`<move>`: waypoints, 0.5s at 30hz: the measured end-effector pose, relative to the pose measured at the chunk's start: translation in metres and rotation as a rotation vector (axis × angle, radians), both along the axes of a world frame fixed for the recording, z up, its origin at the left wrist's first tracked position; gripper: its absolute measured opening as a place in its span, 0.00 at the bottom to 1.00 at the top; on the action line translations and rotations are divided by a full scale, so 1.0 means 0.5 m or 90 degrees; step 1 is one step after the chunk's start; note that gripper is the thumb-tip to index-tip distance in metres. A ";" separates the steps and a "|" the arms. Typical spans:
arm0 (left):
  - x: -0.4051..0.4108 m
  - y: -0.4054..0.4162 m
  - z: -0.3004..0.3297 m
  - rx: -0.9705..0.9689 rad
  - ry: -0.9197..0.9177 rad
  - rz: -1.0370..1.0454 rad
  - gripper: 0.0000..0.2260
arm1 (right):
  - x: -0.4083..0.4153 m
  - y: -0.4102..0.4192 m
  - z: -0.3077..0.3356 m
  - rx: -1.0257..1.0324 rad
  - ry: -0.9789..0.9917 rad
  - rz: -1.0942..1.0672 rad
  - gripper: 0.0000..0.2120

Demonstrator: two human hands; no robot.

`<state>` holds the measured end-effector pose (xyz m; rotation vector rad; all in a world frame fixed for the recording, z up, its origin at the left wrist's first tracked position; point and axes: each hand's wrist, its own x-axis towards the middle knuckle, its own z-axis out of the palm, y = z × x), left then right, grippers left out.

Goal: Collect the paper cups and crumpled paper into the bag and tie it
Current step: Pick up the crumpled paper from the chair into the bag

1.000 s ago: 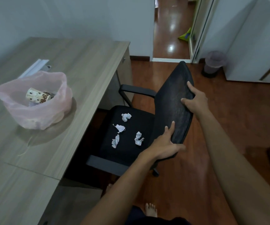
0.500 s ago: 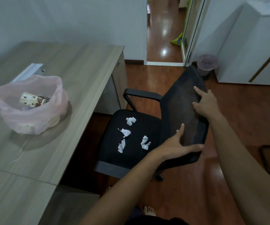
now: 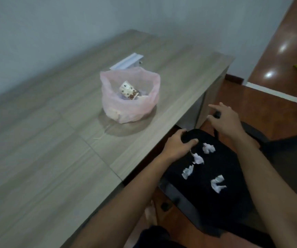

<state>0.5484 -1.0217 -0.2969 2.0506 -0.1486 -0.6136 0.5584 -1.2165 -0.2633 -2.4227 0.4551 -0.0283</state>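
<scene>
Head view is showing the pink bag (image 3: pixel 129 97) sitting open toward the right edge of the desk (image 3: pixel 54 140), with a patterned paper cup (image 3: pixel 129 90) lying on its side inside it. It is looking like thin, floppy film that weighs almost nothing, so I would expect gathering the loose rim to be the way to lift and tie it. Further right, the left hand (image 3: pixel 178 145) is gripping the front corner of the black chair seat (image 3: pixel 233 194), fingers curled over the edge. Four crumpled papers (image 3: pixel 208 148) are lying on that seat just beside it; they are looking light, soft and easy to pinch anywhere. The right hand (image 3: pixel 224 120) is hovering by the armrest with fingers spread, holding nothing I can make out. A moment earlier both hands were pressing on the chair's backrest; now they are reaching around to the seat, and the chair is sitting closer to the desk.
</scene>
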 end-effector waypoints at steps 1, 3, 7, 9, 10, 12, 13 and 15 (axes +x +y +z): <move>-0.001 -0.006 -0.003 0.015 -0.025 0.007 0.30 | -0.019 -0.008 -0.004 0.014 0.003 -0.008 0.22; 0.002 -0.016 -0.002 0.030 -0.057 0.026 0.29 | -0.052 -0.020 -0.013 0.050 0.008 -0.032 0.21; 0.024 -0.032 0.023 0.033 -0.112 0.090 0.25 | -0.093 -0.039 -0.024 0.131 0.024 -0.139 0.22; 0.032 -0.039 0.034 0.036 -0.148 0.125 0.23 | -0.110 -0.053 -0.029 0.149 0.032 -0.200 0.24; 0.036 -0.043 0.038 0.031 -0.154 0.140 0.22 | -0.118 -0.061 -0.031 0.166 0.029 -0.237 0.26; 0.044 -0.054 0.047 0.024 -0.165 0.163 0.22 | -0.131 -0.074 -0.035 0.206 0.015 -0.314 0.29; 0.048 -0.060 0.054 0.028 -0.178 0.171 0.22 | -0.137 -0.079 -0.035 0.224 0.013 -0.353 0.30; 0.053 -0.074 0.063 0.035 -0.209 0.183 0.22 | -0.150 -0.087 -0.039 0.244 0.008 -0.424 0.32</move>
